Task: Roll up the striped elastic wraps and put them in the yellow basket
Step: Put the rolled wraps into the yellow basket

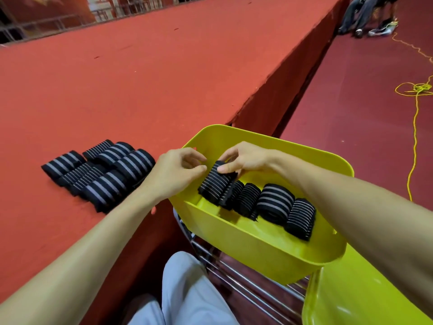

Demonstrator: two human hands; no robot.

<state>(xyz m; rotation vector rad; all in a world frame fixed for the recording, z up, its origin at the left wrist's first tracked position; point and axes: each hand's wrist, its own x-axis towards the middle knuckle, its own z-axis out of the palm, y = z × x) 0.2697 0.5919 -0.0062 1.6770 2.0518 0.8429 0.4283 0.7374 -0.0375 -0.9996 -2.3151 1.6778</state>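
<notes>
The yellow basket (236, 235) sits on a metal rack at centre right. Several rolled black wraps with grey stripes (275, 202) lie in a row inside it. At the row's left end, a rolled wrap (214, 184) is held by both hands over the basket's left side. My right hand (243, 158) pinches its top end with thumb and fingers. My left hand (178, 171) has its fingers curled at the wrap's upper left edge. A pile of several flat striped wraps (98, 173) lies on the red platform to the left.
The red carpeted platform (140, 78) stretches away to the left, its edge dropping beside the basket. A metal rack (234, 273) supports the basket. A yellow-green chair seat (365, 296) is at bottom right. A yellow cord (414, 127) lies on the lower floor. A person's legs (360, 15) at far top right.
</notes>
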